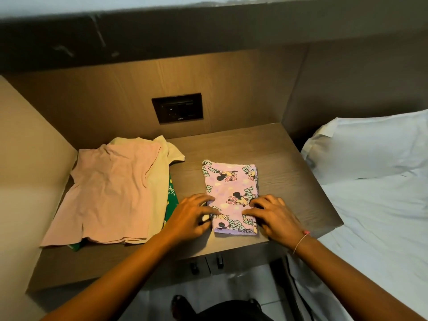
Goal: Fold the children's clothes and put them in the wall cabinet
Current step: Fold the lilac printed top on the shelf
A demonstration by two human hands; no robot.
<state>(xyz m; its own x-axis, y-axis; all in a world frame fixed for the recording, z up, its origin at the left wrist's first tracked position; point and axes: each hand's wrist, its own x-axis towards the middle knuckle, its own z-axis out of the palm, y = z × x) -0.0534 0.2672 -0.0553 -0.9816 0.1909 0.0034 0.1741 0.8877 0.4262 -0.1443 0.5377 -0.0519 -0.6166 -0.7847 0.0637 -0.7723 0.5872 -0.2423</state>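
A pink cartoon-print garment (230, 186), folded into a narrow rectangle, lies on the wooden table top (289, 167). My left hand (192, 216) grips its near left edge and my right hand (271, 216) grips its near right edge, fingers curled onto the cloth. To the left lies an unfolded stack: a peach shirt (108, 193) on top, a cream garment (159, 172) under it, and a green printed garment (171, 198) showing at the side.
A dark wall socket (177, 108) sits on the wooden back panel. A side wall (27, 163) borders the table on the left. A bed with a white sheet (375, 228) and a pillow (370, 147) stands at the right. Two drawer knobs (218, 262) show under the table's front edge.
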